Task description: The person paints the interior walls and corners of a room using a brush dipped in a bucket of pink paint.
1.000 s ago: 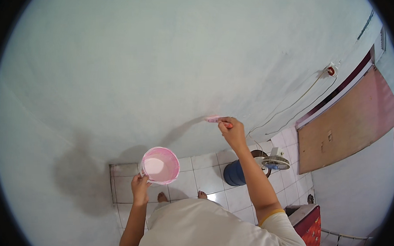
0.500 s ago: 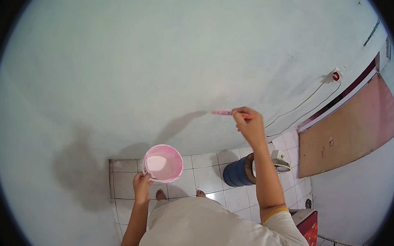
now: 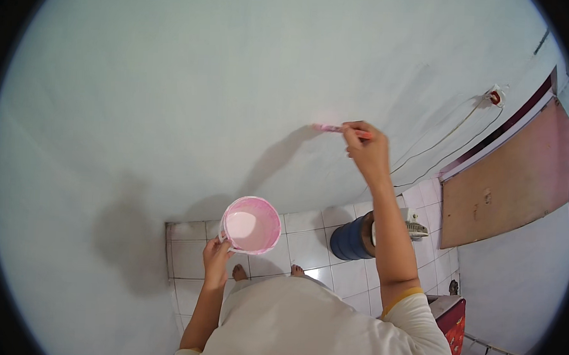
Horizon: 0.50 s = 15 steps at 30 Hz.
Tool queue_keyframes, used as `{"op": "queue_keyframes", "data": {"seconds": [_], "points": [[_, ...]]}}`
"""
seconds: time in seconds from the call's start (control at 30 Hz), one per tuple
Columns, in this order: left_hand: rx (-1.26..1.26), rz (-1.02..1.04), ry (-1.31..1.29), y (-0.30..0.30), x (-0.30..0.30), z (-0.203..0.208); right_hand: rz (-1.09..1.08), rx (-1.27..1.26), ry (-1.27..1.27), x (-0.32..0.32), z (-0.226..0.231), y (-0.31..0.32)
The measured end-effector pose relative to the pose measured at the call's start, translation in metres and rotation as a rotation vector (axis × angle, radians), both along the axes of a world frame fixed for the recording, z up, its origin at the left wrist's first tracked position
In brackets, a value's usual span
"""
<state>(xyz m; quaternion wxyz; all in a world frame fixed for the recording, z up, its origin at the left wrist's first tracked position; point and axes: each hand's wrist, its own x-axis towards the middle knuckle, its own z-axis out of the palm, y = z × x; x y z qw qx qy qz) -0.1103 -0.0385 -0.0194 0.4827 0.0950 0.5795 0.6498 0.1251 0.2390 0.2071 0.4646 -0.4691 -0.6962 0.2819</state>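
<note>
Pale bluish-white wall (image 3: 193, 78) fills most of the head view, curving down to a floor (image 3: 307, 248) of white tiles. At the lower left, the person's left hand (image 3: 217, 261) grasps a pink-and-white bucket (image 3: 273, 228) by its near left edge, fingers closed on it; the bucket hangs above the tiles, with pale pink paint (image 3: 241, 230) inside. Right of centre, the right hand (image 3: 369, 152) is raised, clasping the orange-red handle of a paintbrush (image 3: 329, 128). The bristles point left and reach their own shadow; whether they touch the wall or sit just off it cannot be told. Below the right forearm stand a blue drum (image 3: 349, 240) and, partly hidden, a fan (image 3: 417, 229). Farther right are a wall socket (image 3: 495, 96) with trailing cables (image 3: 453, 129) and a brown panel (image 3: 503, 177).
</note>
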Motion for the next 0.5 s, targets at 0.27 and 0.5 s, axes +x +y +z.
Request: {"op": "queue_keyframes", "data": {"seconds": [0.27,0.5], "points": [[0.003,-0.041,0.034,0.011,0.011,0.021,0.433,-0.284,-0.176,0.009,-0.037,-0.080],[0.051,-0.121,0.160,0.021,0.016,0.039,0.633,-0.339,-0.580,-0.029,-0.161,-0.096]]}}
